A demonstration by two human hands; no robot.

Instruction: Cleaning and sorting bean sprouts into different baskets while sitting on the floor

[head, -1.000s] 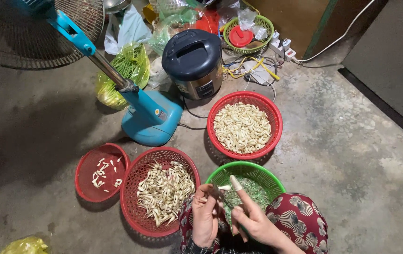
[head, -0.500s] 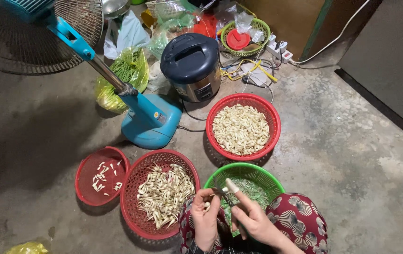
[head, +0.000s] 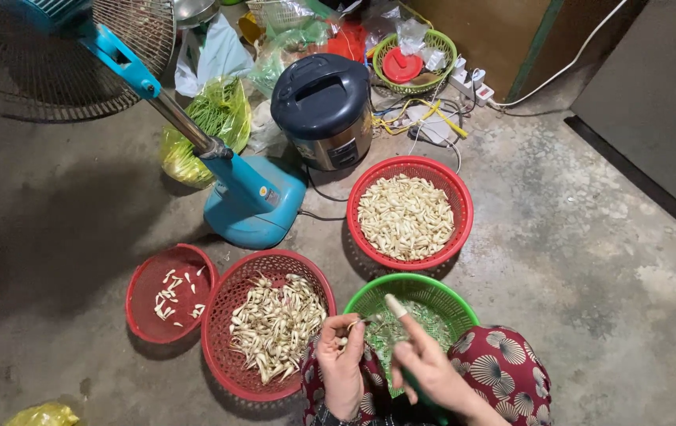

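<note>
My left hand (head: 341, 364) is closed on a small pale stalk piece (head: 351, 323) above the green basket (head: 440, 293), which holds green trimmings. My right hand (head: 426, 364) is beside it, gripping a thin dark tool whose tip touches the stalk; its taped forefinger points up. To the left is a large red basket (head: 231, 296) of pale stalk pieces with roots. A smaller red basket (head: 142, 285) holds a few white bits. Farther back, a red basket (head: 458, 191) is full of peeled white pieces.
A blue standing fan (head: 253, 199) rises at the left. Behind it are a dark rice cooker (head: 324, 106), bags of greens (head: 210, 114), a green basket with a red lid (head: 405, 59), a power strip (head: 468, 83) and cables. My patterned knee (head: 507, 371) is at the bottom right.
Both hands have shifted slightly left and upward over the green basket, still working the same stalk piece. The baskets have not moved.
</note>
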